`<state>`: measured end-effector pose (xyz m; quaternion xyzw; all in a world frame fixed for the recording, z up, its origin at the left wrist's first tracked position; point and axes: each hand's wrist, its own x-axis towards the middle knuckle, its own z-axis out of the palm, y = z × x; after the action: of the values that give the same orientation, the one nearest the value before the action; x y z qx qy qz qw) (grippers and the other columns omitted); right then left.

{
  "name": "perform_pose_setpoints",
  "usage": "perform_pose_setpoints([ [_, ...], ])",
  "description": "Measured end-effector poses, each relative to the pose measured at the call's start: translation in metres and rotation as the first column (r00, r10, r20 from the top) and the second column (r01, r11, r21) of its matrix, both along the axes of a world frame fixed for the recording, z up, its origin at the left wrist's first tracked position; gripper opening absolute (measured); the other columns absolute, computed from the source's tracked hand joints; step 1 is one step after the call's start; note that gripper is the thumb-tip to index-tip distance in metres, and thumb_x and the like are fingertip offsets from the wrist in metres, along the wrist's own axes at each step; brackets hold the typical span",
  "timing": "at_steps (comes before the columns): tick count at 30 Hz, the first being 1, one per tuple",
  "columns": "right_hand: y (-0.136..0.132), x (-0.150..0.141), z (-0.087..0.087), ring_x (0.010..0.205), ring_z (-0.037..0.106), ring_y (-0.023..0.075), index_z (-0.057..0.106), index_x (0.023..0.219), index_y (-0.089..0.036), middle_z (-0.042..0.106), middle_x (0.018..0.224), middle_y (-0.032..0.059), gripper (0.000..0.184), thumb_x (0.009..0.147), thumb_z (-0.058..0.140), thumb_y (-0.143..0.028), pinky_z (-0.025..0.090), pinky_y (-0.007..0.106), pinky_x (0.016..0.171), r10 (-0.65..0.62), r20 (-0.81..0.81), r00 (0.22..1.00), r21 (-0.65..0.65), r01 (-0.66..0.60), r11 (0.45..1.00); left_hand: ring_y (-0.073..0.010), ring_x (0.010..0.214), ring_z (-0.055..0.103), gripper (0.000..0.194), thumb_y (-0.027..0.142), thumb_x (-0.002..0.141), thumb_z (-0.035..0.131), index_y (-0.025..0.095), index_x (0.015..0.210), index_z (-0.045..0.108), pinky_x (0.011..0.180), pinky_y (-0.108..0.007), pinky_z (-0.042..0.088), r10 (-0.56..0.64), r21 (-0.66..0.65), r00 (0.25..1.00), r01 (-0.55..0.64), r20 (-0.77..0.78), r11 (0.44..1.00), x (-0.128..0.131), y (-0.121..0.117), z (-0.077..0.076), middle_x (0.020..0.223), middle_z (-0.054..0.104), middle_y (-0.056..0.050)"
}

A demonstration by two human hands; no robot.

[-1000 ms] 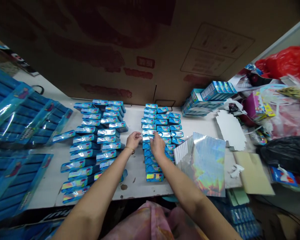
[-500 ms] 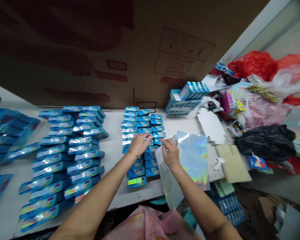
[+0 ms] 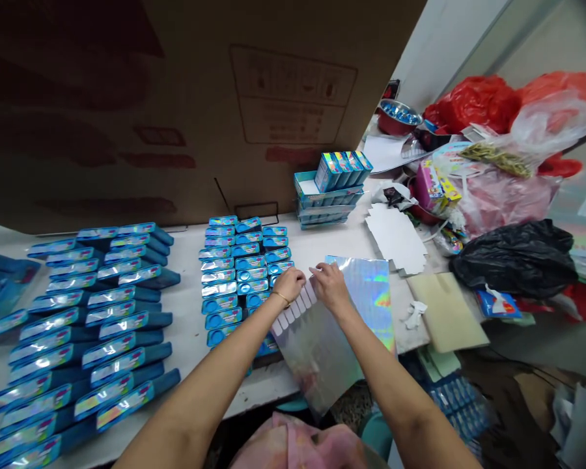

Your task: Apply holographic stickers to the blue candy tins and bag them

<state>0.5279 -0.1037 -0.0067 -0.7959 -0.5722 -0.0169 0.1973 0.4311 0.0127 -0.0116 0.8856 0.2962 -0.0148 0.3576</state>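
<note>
My left hand (image 3: pixel 290 288) has thumb and fingers pinched together over the upper left edge of a shiny sticker sheet (image 3: pixel 317 352); anything between the fingertips is too small to make out. My right hand (image 3: pixel 331 286) grips the top of this sheet, its fingertips close to those of the left. Pale rounded labels (image 3: pixel 293 312) run in a column along the sheet's left edge. Under it on the right lies another rainbow-sheened sheet (image 3: pixel 371 286). Just left of my hands, small blue boxes (image 3: pixel 222 273) stand in rows, some with a round mark on top.
Many more blue boxes (image 3: pixel 122 332) fill the left of the table. A large cardboard carton (image 3: pixel 195 117) rises behind. At the back stand blue display trays with boxes (image 3: pixel 327 195). White card (image 3: pixel 395 238), a cream pad (image 3: pixel 446 309) and a black bag (image 3: pixel 512 264) lie right.
The view has swung right. My left hand has moved from above the blue boxes to the sheet's edge, and the sheet has turned so its label column shows.
</note>
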Motion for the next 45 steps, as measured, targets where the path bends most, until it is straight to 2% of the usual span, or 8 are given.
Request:
perform_pose_setpoints([
  [15, -0.023, 0.006, 0.008, 0.090, 0.052, 0.0164, 0.060, 0.090, -0.018, 0.060, 0.108, 0.0052, 0.020, 0.086, 0.041, -0.019, 0.039, 0.030, 0.074, 0.305, 0.204, 0.930, 0.027, -0.317, 0.948, -0.0128, 0.068, 0.053, 0.011, 0.020, 0.069, 0.051, 0.015, 0.063, 0.059, 0.067, -0.024, 0.041, 0.125, -0.272, 0.978, -0.075, 0.168, 0.959, -0.021, 0.000, -0.002, 0.067, 0.059, -0.001],
  [25, -0.039, -0.029, 0.117, 0.069, 0.052, 0.0124, 0.055, 0.074, -0.018, 0.057, 0.077, 0.0023, 0.009, 0.074, 0.046, -0.016, 0.041, 0.025, 0.063, 0.053, -0.393, 0.918, -0.034, -0.072, 0.997, -0.0205, 0.091, 0.053, 0.013, 0.019, 0.070, 0.053, 0.016, 0.074, 0.065, 0.085, -0.034, 0.038, 0.301, -0.162, 0.907, -0.263, 0.294, 0.951, -0.035, 0.001, -0.005, 0.087, 0.061, -0.008],
  [27, -0.026, -0.036, 0.122, 0.057, 0.050, 0.0097, 0.055, 0.069, -0.017, 0.054, 0.065, -0.0010, 0.008, 0.072, 0.049, -0.020, 0.039, 0.022, 0.054, -0.058, -0.575, 0.816, -0.046, 0.038, 0.998, -0.0203, 0.093, 0.053, 0.023, 0.029, 0.074, 0.050, 0.015, 0.084, 0.065, 0.085, -0.035, 0.039, 0.444, -0.387, 0.814, -0.298, 0.375, 0.873, -0.049, -0.004, 0.007, 0.092, 0.062, -0.009],
  [30, -0.001, -0.050, 0.107, 0.045, 0.045, 0.0074, 0.054, 0.064, -0.016, 0.048, 0.050, -0.0048, 0.014, 0.068, 0.053, -0.029, 0.033, 0.019, 0.044, -0.180, -0.825, 0.535, -0.110, 0.161, 0.981, -0.0192, 0.086, 0.057, 0.042, 0.047, 0.078, 0.041, 0.013, 0.091, 0.063, 0.078, -0.034, 0.044, 0.647, -0.790, 0.697, -0.191, 0.309, 0.583, -0.082, -0.013, 0.030, 0.091, 0.064, -0.010],
  [32, 0.015, -0.064, 0.092, 0.041, 0.043, 0.0062, 0.053, 0.062, -0.016, 0.048, 0.049, -0.0052, 0.018, 0.064, 0.056, -0.034, 0.030, 0.018, 0.038, -0.198, -0.920, 0.340, -0.136, 0.198, 0.971, -0.0188, 0.086, 0.058, 0.045, 0.051, 0.073, 0.049, 0.013, 0.094, 0.062, 0.074, -0.032, 0.045, 0.728, -0.903, 0.639, -0.121, 0.248, 0.413, -0.107, -0.017, 0.043, 0.092, 0.064, -0.010],
  [35, 0.033, -0.092, 0.075, 0.039, 0.043, 0.0051, 0.053, 0.061, -0.015, 0.051, 0.052, -0.0041, 0.022, 0.060, 0.059, -0.036, 0.025, 0.016, 0.033, -0.195, -0.968, 0.155, -0.163, 0.199, 0.966, -0.0177, 0.084, 0.058, 0.047, 0.042, 0.059, 0.068, 0.015, 0.096, 0.061, 0.070, -0.028, 0.046, 0.807, -0.928, 0.561, -0.172, 0.183, 0.330, -0.140, -0.016, 0.051, 0.094, 0.064, -0.008],
  [41, 0.060, -0.154, 0.049, 0.036, 0.042, 0.0058, 0.053, 0.063, -0.015, 0.048, 0.048, -0.0060, 0.022, 0.059, 0.062, -0.036, 0.025, 0.017, 0.033, -0.250, -0.957, 0.145, -0.225, 0.169, 0.960, -0.0089, 0.063, 0.053, 0.037, 0.035, 0.055, 0.070, 0.013, 0.084, 0.065, 0.058, -0.020, 0.041, 0.896, -0.823, 0.423, -0.455, 0.137, 0.340, -0.193, 0.007, 0.026, 0.073, 0.064, -0.002],
  [45, 0.077, -0.182, 0.023, 0.038, 0.044, 0.0068, 0.054, 0.062, -0.016, 0.050, 0.051, -0.0054, 0.019, 0.065, 0.056, -0.035, 0.031, 0.019, 0.039, -0.246, -0.925, 0.288, -0.190, 0.209, 0.959, -0.0077, 0.060, 0.052, 0.042, 0.037, 0.050, 0.071, 0.013, 0.084, 0.064, 0.055, -0.019, 0.038, 0.938, -0.849, 0.345, -0.488, 0.023, 0.201, -0.216, 0.021, 0.005, 0.066, 0.061, 0.000],
])
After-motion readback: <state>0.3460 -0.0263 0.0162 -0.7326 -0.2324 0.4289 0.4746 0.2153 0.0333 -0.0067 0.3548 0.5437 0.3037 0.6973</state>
